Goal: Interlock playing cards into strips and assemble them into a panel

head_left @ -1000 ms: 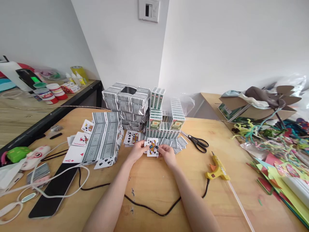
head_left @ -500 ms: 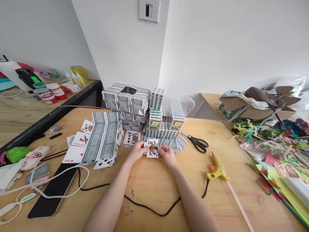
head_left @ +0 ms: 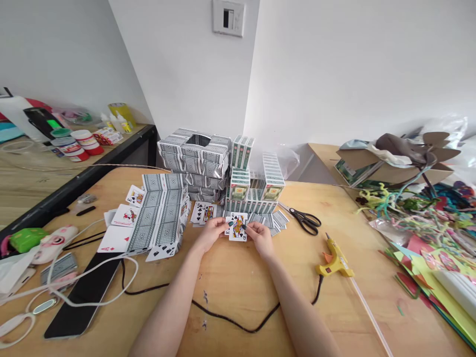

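Both of my hands grip playing cards (head_left: 238, 229) just above the table. The front card is a queen of clubs, and part of a king shows behind its left side. My left hand (head_left: 213, 234) pinches the left edge with the thumb on top. My right hand (head_left: 260, 236) pinches the right edge. Beyond my hands, face-up cards (head_left: 203, 212) lie to the left and face-down cards (head_left: 262, 219) to the right. A folded structure of joined cards (head_left: 159, 213) stands to the left. Behind is a stacked structure covered in card backs (head_left: 195, 158).
Green card boxes (head_left: 253, 206) are stacked at the back. Black scissors (head_left: 307, 219) and a yellow glue gun (head_left: 334, 260) lie to the right; its black cord (head_left: 230, 325) crosses in front of me. A phone (head_left: 80, 302) and white cable lie left, coloured paper (head_left: 435, 287) far right.
The queen has moved slightly right over the king, and my left thumb has shifted towards the card's edge. Both hands still hold the cards; the other things stay put.
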A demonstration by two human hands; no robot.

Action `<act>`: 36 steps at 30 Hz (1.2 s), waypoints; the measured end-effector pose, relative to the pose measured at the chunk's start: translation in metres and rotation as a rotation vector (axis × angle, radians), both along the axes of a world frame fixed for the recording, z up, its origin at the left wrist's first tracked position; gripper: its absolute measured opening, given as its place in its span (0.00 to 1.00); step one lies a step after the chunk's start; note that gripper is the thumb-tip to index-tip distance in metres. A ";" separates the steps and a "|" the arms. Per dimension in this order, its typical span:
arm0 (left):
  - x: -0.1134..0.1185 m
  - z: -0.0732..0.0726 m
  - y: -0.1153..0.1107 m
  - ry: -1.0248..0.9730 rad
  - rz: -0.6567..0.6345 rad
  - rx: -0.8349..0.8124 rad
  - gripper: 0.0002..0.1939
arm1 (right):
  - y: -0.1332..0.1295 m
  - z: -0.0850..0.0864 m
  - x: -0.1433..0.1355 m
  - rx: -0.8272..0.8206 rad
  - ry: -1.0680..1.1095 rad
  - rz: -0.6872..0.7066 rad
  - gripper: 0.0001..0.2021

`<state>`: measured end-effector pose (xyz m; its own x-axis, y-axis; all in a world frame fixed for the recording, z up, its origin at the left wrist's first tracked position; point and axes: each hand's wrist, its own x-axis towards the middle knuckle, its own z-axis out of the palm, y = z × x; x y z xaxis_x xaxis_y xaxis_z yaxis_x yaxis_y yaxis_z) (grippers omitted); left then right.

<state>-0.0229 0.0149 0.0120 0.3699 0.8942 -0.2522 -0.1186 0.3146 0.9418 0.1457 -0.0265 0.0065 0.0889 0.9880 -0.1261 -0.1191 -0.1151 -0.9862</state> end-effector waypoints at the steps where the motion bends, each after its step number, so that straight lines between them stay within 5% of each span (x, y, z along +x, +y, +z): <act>1: 0.000 0.000 0.000 0.014 0.004 0.016 0.18 | 0.000 0.000 0.001 0.002 0.003 0.005 0.17; 7: 0.004 0.001 0.001 0.077 0.021 0.078 0.14 | -0.001 0.001 0.004 -0.029 0.045 0.087 0.16; 19: -0.003 0.001 -0.001 -0.055 -0.084 0.033 0.13 | 0.001 -0.001 0.005 0.048 -0.070 0.006 0.16; 36: 0.006 -0.006 -0.004 0.112 -0.052 0.338 0.13 | -0.003 -0.011 0.005 0.308 -0.554 -0.020 0.17</act>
